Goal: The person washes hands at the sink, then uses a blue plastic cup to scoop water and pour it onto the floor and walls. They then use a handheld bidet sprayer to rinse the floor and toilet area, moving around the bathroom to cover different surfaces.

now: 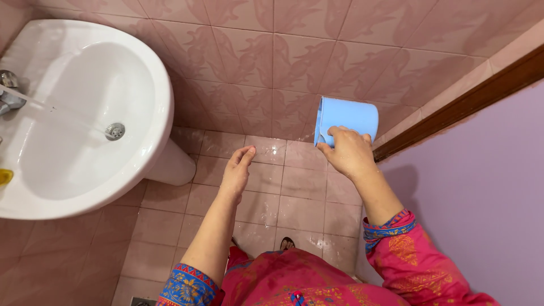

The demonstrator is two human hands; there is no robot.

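My right hand [350,152] grips a light blue plastic mug [347,118] by its handle side, tipped so its mouth faces left over the floor by the wall. My left hand [237,170] hangs free in front of me, fingers together and slightly apart from the thumb, holding nothing, above the wet pink floor tiles [283,192]. Both arms come out of pink patterned sleeves with blue trim.
A white pedestal washbasin [141,73] stands at the left, water running from its metal tap [8,96] toward the drain [114,131]. Pink patterned wall tiles rise behind. A lilac door [487,192] with a brown frame [464,105] is at the right. A sandalled toe [287,243] shows below.
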